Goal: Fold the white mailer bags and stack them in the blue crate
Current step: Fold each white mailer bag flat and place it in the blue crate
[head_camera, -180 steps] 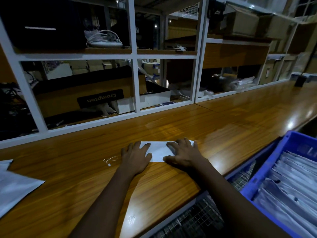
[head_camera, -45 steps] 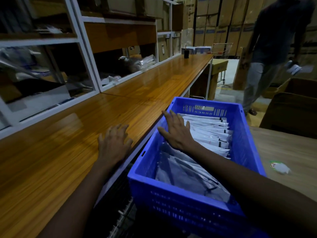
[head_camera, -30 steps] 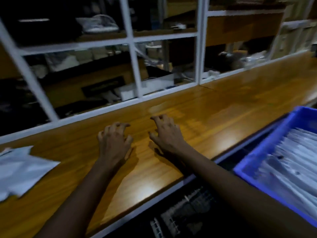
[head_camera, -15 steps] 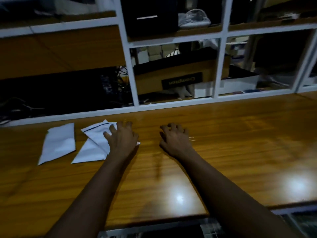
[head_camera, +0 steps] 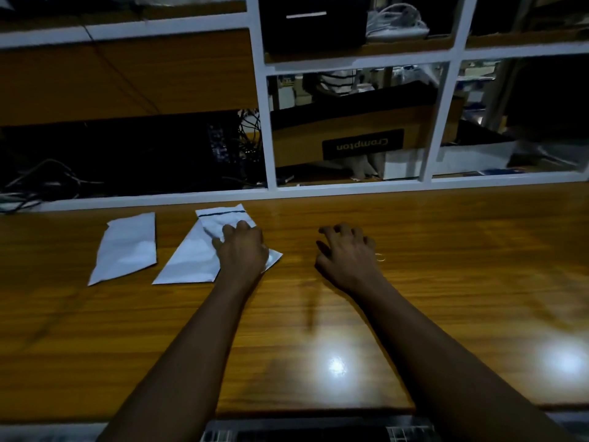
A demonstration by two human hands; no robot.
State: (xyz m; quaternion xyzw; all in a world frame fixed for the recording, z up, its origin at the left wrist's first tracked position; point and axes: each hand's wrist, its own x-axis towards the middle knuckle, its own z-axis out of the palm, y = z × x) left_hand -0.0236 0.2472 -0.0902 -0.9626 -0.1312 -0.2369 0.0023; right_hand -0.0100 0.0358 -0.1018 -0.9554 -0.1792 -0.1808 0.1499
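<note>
Three white mailer bags lie on the wooden counter at the left. One bag [head_camera: 127,247] lies alone furthest left. A second bag [head_camera: 188,261] lies beside it, partly under a third bag [head_camera: 223,218] that has a dark strip along its far edge. My left hand [head_camera: 243,248] rests on that third bag, fingertips pressing its surface. My right hand [head_camera: 347,250] is apart from the bags, over bare wood to the right, fingers loosely curled and holding nothing. The blue crate is out of view.
A small rubber band [head_camera: 380,257] lies by my right hand. A white-framed shelf unit [head_camera: 271,129] runs along the counter's far edge, holding a brown Crompton box [head_camera: 360,135] and tangled cables [head_camera: 47,183]. The counter's near edge [head_camera: 318,413] is close to me.
My view swung left, away from the blue crate. My right hand left the crate and came back over the counter. My left hand moved onto the bag with the dark strip.
</note>
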